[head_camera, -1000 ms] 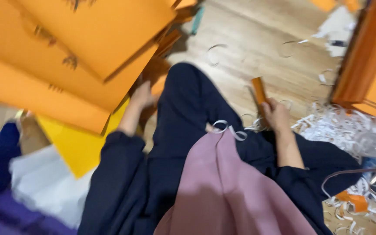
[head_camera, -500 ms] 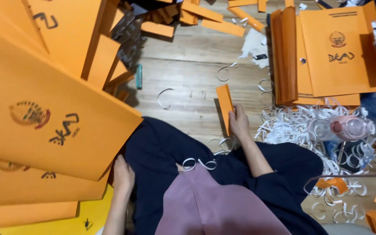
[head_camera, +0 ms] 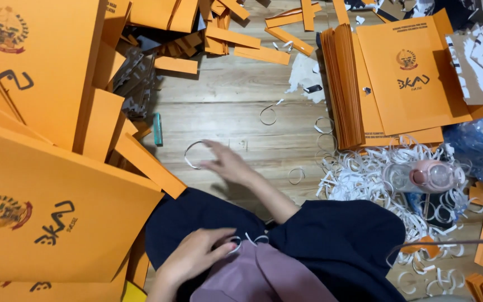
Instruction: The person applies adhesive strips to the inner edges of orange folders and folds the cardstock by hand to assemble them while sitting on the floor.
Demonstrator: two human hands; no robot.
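We're sitting on a wooden plank floor (head_camera: pixel 236 106) buried in stiff orange card folders (head_camera: pixel 57 218), each carrying a round crest and dark lettering, plus another flat stack (head_camera: pixel 415 78) lying top right next to loose orange card strips (head_camera: pixel 255 53). Our right hand (head_camera: pixel 227 162) is reaching out low over the boards with fingers spread and holding nothing, just beside a thin white curled paper strip (head_camera: pixel 188 154), while a whole fluffy pile of those curls (head_camera: pixel 375 173) is sitting off to the right around a clear bottle with a pink cap (head_camera: pixel 423 176). Our left hand (head_camera: pixel 197 254) is resting on the mauve cloth (head_camera: pixel 264 277) in our lap, fingers loosely curled and touching a small white paper loop (head_camera: pixel 244 241).
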